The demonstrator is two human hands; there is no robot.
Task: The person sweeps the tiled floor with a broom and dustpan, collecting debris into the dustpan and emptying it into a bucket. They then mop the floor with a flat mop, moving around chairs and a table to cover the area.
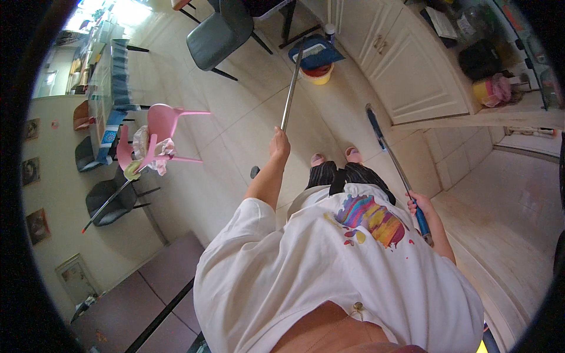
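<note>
My left hand point(280, 144) is closed around a long metal pole point(293, 88). The pole's far end reaches a blue dustpan point(324, 49) with a pale comb-like piece on it. This dustpan is over or against a small yellow bucket point(321, 79) with something red at its top; whether they touch is unclear. My right hand point(420, 204) grips the blue handle of a long floor broom or mop point(397, 165). Its narrow blue head point(375, 125) is on the tiles beside the cabinet base, right of my slippered feet point(335, 158).
White cabinets point(417, 79) line the right, with a cluttered shelf point(485, 57) above. A grey chair point(220, 37) stands ahead. At left, a pink chair point(163, 121) holds cloths, with a thin pole point(108, 204) leaning by it. A dark small object point(254, 171) lies on the floor.
</note>
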